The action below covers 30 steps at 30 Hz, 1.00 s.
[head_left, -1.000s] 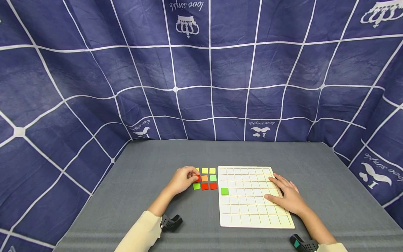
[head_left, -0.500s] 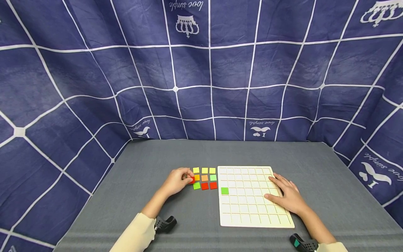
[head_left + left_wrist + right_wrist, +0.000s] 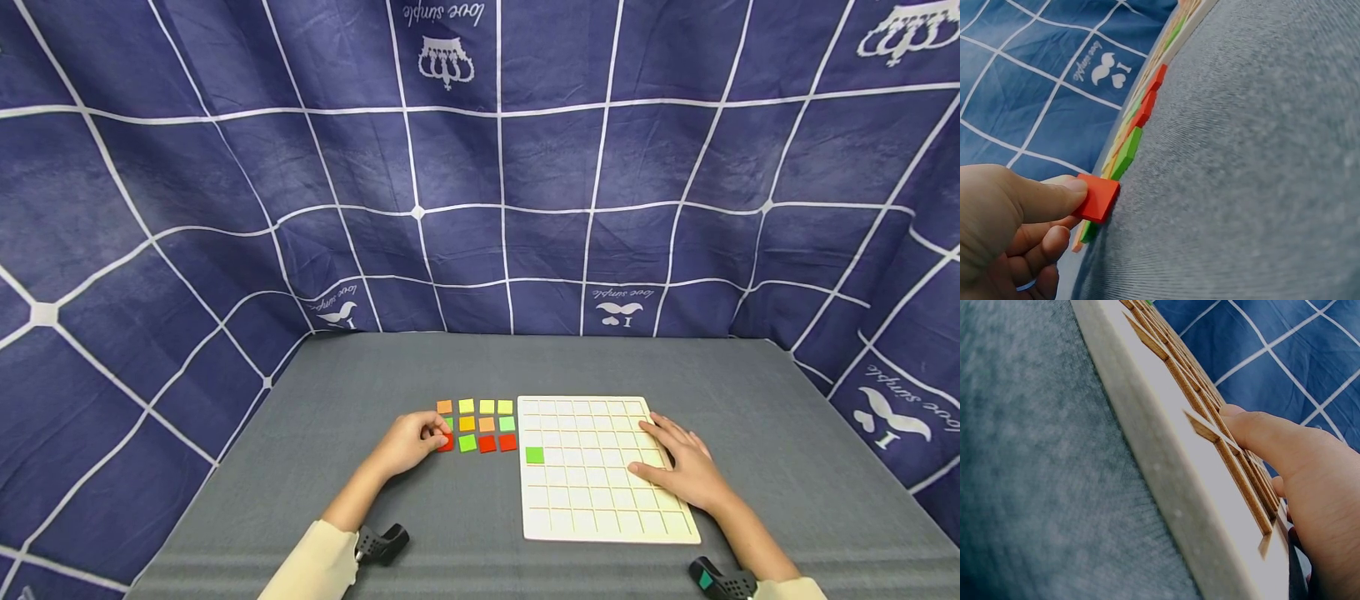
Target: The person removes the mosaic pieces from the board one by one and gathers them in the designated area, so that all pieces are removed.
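At the front left corner of a block of small square tiles, my left hand pinches a red tile between thumb and fingers. The left wrist view shows this tile tilted, its lower edge close to the grey table. Just right of it lies a lime green tile, followed by two more red tiles. A pale gridded board is to the right of the block, with one green tile in its left column. My right hand rests on the board's right side, fingers spread and thumb on the grid.
Behind the front row lie yellow tiles, orange tiles and a mint green tile. The grey table ends at a blue curtain with white lines. Each wrist wears a black band.
My left hand has carried the red tile leftward and nearer to me, from over the middle row to the front left corner. Orange and yellow tiles came into view. My right hand stayed put.
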{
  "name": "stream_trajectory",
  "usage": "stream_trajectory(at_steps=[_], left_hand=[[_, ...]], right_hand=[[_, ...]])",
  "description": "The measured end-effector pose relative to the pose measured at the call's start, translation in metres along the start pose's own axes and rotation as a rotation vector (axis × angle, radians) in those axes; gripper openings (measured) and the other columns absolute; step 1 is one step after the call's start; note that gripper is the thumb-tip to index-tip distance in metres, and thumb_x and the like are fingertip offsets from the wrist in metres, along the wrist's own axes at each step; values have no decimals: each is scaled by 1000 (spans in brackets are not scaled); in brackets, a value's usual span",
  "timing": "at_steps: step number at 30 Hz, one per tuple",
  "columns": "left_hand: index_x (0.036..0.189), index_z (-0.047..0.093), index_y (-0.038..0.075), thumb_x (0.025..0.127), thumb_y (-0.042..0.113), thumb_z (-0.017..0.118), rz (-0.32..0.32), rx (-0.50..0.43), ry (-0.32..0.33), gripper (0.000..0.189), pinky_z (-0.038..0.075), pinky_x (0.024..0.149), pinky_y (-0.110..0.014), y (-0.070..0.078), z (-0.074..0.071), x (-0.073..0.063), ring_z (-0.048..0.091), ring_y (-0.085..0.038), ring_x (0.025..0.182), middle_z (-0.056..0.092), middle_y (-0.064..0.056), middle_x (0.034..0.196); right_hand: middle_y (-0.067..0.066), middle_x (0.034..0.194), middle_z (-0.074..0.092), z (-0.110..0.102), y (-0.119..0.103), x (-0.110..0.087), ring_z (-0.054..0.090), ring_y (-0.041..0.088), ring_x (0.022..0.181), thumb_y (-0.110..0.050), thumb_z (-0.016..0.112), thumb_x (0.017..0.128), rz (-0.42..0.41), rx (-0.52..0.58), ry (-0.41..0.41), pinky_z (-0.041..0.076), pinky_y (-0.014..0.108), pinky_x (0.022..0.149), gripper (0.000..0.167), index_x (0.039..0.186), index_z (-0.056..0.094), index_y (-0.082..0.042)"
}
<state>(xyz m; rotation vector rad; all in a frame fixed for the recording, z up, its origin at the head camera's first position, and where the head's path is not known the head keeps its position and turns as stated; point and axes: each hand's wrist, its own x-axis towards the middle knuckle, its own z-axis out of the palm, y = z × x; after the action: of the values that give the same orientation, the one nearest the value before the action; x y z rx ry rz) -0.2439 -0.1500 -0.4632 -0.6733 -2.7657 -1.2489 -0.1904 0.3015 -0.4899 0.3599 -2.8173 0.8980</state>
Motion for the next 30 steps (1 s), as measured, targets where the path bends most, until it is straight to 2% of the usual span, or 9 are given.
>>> stream_trajectory(at_steps=[11, 30], left_hand=[[89, 69, 10, 87, 4, 72, -10, 7, 1, 7, 43, 58, -25, -2, 5, -3, 51, -7, 62, 58, 7, 74], [87, 71, 12, 85, 5, 74, 2, 74, 68, 8, 44, 60, -25, -4, 10, -5, 50, -6, 65, 59, 7, 78]], right_hand=[[27, 149, 34, 0, -1, 0, 27, 49, 136, -44, 75, 81, -3, 1, 2, 12, 68, 104, 78, 141, 48, -1], [27, 149, 34, 1, 1, 0, 26, 49, 136, -45, 75, 82, 1, -4, 3, 11, 68, 105, 79, 141, 47, -2]])
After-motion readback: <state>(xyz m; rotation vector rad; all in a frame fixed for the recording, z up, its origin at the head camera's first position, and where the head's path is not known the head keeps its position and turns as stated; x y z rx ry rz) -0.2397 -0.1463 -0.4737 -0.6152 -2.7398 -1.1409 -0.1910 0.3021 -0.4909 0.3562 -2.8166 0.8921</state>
